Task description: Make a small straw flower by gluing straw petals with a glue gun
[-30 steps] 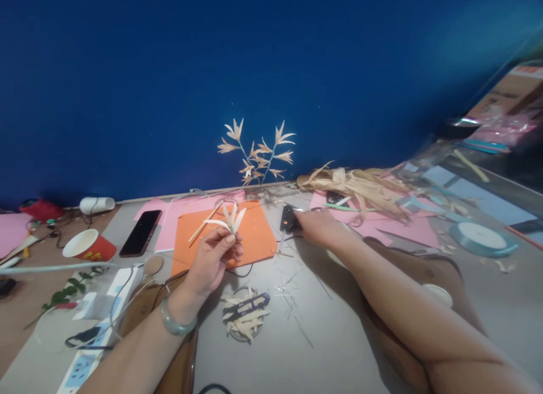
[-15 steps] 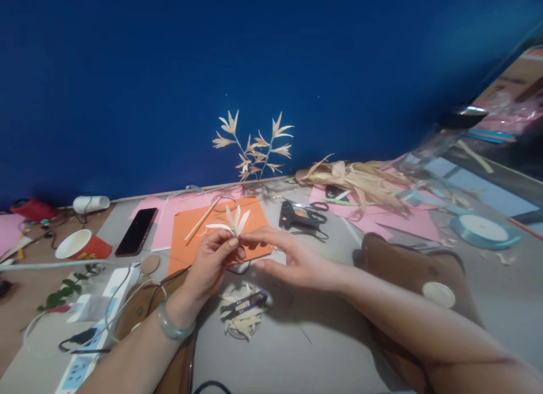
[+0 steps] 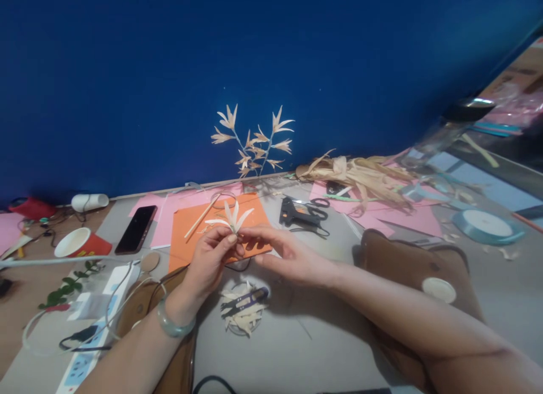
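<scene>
My left hand (image 3: 214,255) pinches the base of a small pale husk flower (image 3: 232,217) between thumb and fingers, its narrow petals fanned upward. From the right, my right hand (image 3: 292,255) reaches in with fingers stretched out and thumb apart. Its fingertips are at the flower's base; whether they touch it I cannot tell. Below my hands, thread snips (image 3: 245,302) lie on a small round dish of cut husk petals (image 3: 244,325). Behind them is an orange sheet (image 3: 180,235) with a thin stick (image 3: 199,219) on it.
Finished husk flowers on two stems (image 3: 254,139) stand against the blue wall (image 3: 148,88). A glue gun (image 3: 299,215), dried corn husks (image 3: 360,176) and a ribbon spool (image 3: 487,225) lie to the right. On the left are a phone (image 3: 136,230), a paper cup (image 3: 85,244) and a power strip (image 3: 91,337).
The flower's petals have shifted slightly, with the left one spread lower and the others leaning right. Both hands stay in nearly the same place; the view has tilted a little.
</scene>
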Demonstrator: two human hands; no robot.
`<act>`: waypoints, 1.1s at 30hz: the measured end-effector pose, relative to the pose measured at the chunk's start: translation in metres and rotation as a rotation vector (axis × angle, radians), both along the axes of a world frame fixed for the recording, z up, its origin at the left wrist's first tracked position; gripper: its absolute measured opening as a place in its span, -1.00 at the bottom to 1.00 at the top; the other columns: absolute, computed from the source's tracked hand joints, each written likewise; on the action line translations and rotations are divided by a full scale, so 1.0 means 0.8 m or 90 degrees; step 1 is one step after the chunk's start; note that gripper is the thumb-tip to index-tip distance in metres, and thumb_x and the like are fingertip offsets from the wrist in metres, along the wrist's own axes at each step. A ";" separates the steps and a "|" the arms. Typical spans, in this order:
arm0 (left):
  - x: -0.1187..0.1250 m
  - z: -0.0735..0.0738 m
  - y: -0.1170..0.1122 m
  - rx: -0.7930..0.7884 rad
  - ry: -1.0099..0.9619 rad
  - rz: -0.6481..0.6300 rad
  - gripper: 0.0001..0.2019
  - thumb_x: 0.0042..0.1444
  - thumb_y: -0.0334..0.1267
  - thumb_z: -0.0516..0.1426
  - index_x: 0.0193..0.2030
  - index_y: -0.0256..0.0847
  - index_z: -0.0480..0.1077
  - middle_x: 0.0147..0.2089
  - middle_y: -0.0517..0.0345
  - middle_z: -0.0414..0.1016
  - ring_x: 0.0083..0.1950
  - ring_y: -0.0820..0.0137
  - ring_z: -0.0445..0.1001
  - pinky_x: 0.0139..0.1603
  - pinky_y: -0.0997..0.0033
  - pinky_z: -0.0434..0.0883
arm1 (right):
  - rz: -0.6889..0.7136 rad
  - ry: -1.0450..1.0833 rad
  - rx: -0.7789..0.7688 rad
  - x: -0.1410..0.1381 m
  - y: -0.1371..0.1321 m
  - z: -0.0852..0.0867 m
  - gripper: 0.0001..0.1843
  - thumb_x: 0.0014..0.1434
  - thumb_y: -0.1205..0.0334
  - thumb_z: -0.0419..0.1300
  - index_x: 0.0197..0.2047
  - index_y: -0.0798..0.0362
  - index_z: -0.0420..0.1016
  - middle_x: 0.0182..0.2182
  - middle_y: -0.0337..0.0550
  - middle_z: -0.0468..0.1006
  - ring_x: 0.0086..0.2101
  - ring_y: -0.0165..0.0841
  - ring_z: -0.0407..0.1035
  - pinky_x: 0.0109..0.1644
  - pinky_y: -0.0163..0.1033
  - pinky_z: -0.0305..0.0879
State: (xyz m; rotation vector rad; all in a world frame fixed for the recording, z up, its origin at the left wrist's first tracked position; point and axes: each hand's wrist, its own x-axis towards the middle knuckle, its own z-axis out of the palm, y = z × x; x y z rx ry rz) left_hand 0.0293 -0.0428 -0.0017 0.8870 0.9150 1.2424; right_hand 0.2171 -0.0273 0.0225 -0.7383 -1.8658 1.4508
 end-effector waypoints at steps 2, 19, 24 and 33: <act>0.000 0.000 0.000 0.006 0.012 0.004 -0.76 0.01 -0.18 0.29 -0.36 -0.25 0.34 -0.55 0.22 0.49 -0.48 0.50 0.46 -0.40 0.53 0.40 | 0.002 0.003 -0.006 0.000 -0.001 0.001 -0.52 0.12 0.33 0.16 0.14 0.05 0.38 -0.02 -0.06 0.50 -0.06 -0.30 0.37 0.09 -0.10 0.27; 0.004 0.004 -0.004 0.014 0.072 0.050 -0.76 0.01 -0.18 0.28 -0.40 -0.25 0.33 -0.53 0.19 0.52 -0.49 0.50 0.47 -0.40 0.53 0.44 | -0.015 -0.008 0.072 -0.006 -0.003 -0.005 -0.48 0.07 0.44 0.12 0.14 0.03 0.37 -0.05 -0.08 0.48 -0.07 -0.32 0.35 0.09 -0.11 0.27; 0.006 0.008 -0.005 0.025 0.089 0.073 -0.74 -0.04 -0.16 0.31 -0.39 -0.26 0.34 -0.54 0.18 0.52 -0.49 0.46 0.50 -0.41 0.49 0.47 | -0.012 0.005 0.108 -0.006 -0.004 -0.008 -0.49 0.11 0.43 0.12 0.15 0.01 0.36 -0.03 -0.06 0.46 -0.04 -0.31 0.35 0.12 -0.09 0.27; 0.004 0.009 -0.005 0.078 0.168 0.109 -0.71 -0.08 -0.11 0.33 -0.40 -0.30 0.42 -0.53 0.13 0.52 -0.49 0.40 0.52 -0.42 0.46 0.48 | 0.011 0.019 0.129 -0.005 -0.005 -0.008 -0.48 0.14 0.42 0.12 0.17 -0.04 0.32 0.01 -0.06 0.44 -0.01 -0.30 0.34 0.14 -0.05 0.28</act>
